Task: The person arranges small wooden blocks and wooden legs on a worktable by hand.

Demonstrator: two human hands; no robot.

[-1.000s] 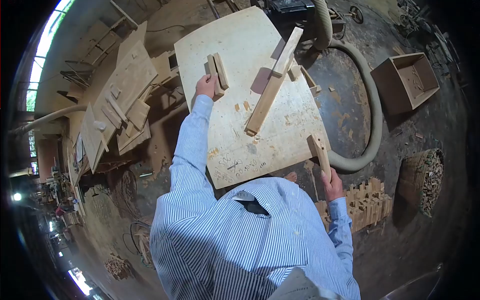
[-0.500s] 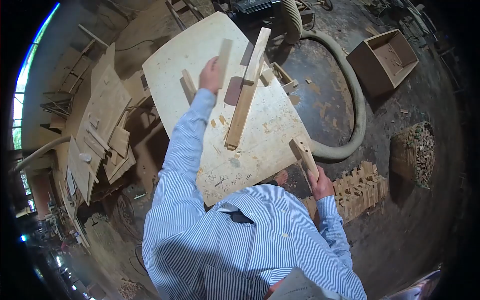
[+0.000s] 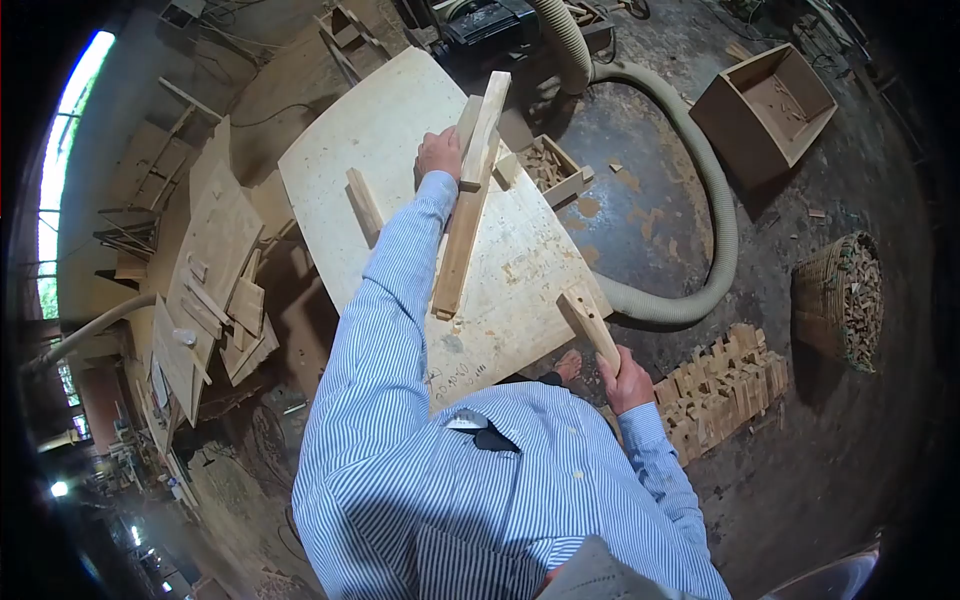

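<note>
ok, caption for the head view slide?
Left hand holds a short wood piece beside the long batten on the plywood table; right hand grips a wood block at its edge.

Left hand [image 3: 438,155]: a second ago low on the left of the bench [image 3: 340,130], fingers on one of two short sticks lying side by side; half a second ago raised in the air with that stick, near the beam; now up against the upper part of the long beam [image 3: 455,250]. Stick [image 3: 467,118]: lifted off the bench, carried rightward, now held upright alongside the beam and touching it. Second stick [image 3: 363,200]: formerly paired, now lying alone on the bench, well apart from the hand. Left sleeve: stretched further across the bench, now covering part of the beam's left side.
</note>
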